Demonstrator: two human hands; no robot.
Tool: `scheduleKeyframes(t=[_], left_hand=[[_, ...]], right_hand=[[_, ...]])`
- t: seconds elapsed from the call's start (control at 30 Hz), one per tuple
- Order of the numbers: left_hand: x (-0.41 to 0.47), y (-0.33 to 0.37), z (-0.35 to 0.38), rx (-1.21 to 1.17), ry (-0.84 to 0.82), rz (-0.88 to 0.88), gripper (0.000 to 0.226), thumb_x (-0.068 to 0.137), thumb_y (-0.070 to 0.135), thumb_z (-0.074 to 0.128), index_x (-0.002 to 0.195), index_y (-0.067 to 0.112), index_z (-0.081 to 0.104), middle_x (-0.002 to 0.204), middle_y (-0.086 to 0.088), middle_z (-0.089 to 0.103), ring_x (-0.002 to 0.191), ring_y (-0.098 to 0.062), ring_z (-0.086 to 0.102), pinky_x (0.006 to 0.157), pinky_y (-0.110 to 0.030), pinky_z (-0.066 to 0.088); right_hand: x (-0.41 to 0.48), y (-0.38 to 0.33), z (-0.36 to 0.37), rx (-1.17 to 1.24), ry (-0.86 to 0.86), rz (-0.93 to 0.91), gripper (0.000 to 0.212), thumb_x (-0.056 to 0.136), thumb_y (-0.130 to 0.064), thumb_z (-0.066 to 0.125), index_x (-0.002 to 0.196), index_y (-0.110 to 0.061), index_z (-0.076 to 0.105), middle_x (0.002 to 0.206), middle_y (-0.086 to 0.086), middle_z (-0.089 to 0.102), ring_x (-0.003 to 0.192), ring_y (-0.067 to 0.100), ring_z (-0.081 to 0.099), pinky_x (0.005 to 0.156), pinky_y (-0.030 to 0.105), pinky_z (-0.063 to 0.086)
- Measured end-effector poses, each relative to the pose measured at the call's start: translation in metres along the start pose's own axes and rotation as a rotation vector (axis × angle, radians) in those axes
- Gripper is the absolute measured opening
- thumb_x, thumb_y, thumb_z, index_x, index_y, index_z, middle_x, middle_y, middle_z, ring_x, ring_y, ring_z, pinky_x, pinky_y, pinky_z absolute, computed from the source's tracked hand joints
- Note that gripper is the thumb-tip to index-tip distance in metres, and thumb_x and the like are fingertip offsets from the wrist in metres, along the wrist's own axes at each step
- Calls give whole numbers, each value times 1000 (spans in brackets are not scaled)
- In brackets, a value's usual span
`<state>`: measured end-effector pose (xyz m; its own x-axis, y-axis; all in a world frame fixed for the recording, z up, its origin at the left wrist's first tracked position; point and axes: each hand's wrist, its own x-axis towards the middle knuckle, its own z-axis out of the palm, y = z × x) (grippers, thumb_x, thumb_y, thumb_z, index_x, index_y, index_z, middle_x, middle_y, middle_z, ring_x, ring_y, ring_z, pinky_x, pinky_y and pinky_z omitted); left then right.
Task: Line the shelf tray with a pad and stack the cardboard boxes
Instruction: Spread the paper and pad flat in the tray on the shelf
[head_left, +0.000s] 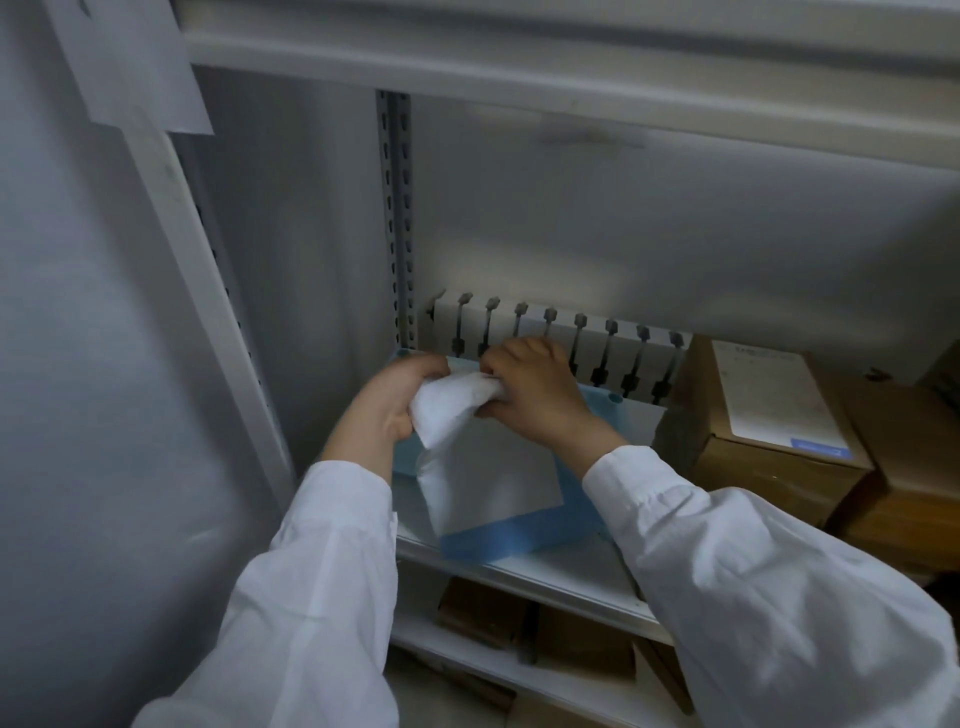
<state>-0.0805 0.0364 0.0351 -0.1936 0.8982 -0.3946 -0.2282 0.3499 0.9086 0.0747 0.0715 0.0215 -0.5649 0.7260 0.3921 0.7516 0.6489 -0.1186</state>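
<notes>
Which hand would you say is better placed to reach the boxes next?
Probably right: the right hand lies nearer the boxes; the left hand, also gripping the pad, is farther.

pad (457, 405): white, folded, gripped by left hand (387, 402) and right hand (537, 395)
tray (524, 538): blue, on shelf, under pad
boxes (769, 441): cardboard, right of tray

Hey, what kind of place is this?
Probably a lab or clinic storage cabinet: a metal shelf on a slotted upright, cardboard boxes at the right, and white coat sleeves, the left hand and right hand holding a white pad over a blue tray.
</notes>
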Motion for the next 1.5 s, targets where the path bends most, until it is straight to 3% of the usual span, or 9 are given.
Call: scheduleKeyframes(t=[0.23,0.3,0.43,0.57,0.73,0.87,1.07,1.33,1.5], left_hand=[[2,11,-2,-327,113,-67,32,97,-2,26,112,-14,52,133,-24,51,121,-32,50,100,-36,38],[2,10,-5,-555,94,-51,32,82,-8,25,89,-3,56,120,-21,61,113,-32,55,100,-39,41],[5,2,-8,-847,-130,-77,31,70,12,52,101,10,54,92,-13,65,88,-29,62,77,-41,56],[11,-8,4,-254,-71,-93,15,86,20,64,98,12,59,100,-8,67,82,-20,58,65,-33,54],[22,-15,6,202,152,-32,37,91,34,57,118,9,54,98,-10,59,85,-26,55,67,-29,42],[21,-7,11,-88,-11,55,11,97,20,49,100,10,50,75,-6,52,61,-18,48,36,-18,44],[36,-4,12,-597,-56,240,39,90,-17,38,118,10,45,104,-10,53,82,-27,57,56,-38,57],[74,-52,9,-632,20,119,28,99,11,40,126,16,43,116,-10,53,94,-25,56,53,-31,58],[84,-99,2,-533,63,6,41,99,10,39,139,15,37,139,-11,45,113,-32,46,80,-46,47]], right_hand=[[12,2,-6,-126,339,-188,18,53,-2,74,67,-7,64,70,11,60,61,29,60,61,26,38],[11,5,-11,-235,455,-141,15,56,-2,56,67,-8,64,71,11,61,59,27,59,58,25,40],[11,7,-14,-370,593,46,26,66,-12,43,78,-11,66,81,10,64,67,28,60,66,31,31],[15,6,-21,-331,74,434,40,93,-14,43,133,-15,41,124,15,52,108,37,55,82,41,43],[7,18,-21,-249,-234,564,42,101,-17,33,142,-13,29,126,14,57,110,32,58,75,34,42],[2,27,-21,261,85,630,34,100,-5,28,124,-8,52,124,15,59,112,32,57,87,33,44],[1,32,-23,465,432,554,37,93,4,45,129,-3,51,122,13,59,108,23,56,86,21,40],[-19,49,26,-135,-96,530,63,91,-3,45,147,-17,20,159,10,4,146,32,7,116,45,12],[-49,53,62,-176,-540,606,66,101,-29,37,151,-26,-7,158,15,-13,145,38,-11,116,50,-5]])
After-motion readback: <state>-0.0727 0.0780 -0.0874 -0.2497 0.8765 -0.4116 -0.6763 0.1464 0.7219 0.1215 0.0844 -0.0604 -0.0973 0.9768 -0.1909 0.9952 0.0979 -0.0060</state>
